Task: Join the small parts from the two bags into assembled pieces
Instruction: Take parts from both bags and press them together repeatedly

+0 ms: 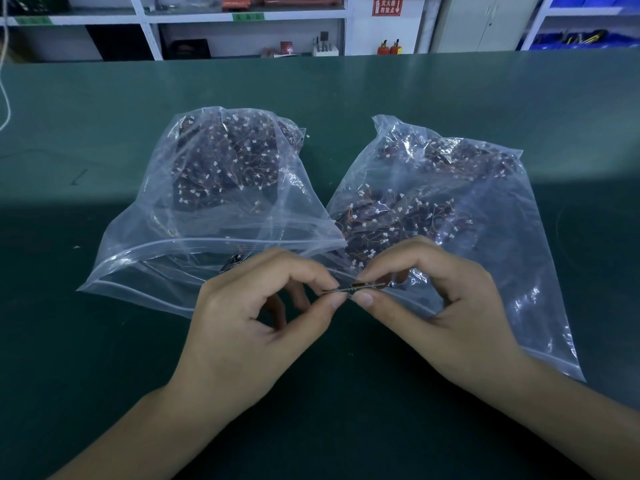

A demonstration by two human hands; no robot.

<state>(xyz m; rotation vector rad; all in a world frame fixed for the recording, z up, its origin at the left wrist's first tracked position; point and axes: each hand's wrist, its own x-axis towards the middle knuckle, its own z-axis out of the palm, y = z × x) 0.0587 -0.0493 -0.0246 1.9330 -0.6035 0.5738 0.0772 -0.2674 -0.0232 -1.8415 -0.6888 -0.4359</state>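
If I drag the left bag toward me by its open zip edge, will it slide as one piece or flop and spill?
The left bag is thin, creased clear film, so it will probably stretch and fold before sliding. Its small wired parts sit heaped at the far end, so that end likely lags behind. The mouth gapes toward you, so lifting the edge should keep parts in.

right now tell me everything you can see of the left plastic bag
The left plastic bag is a clear, crinkled zip-seal bag lying on the green table, beside a second bag, their near edges seeming to overlap. Its zip mouth faces the person and gapes open. The far end is heaped with small dark parts with white connectors and thin orange wires; the near end is almost empty. The left hand hovers over its near corner; contact cannot be told.
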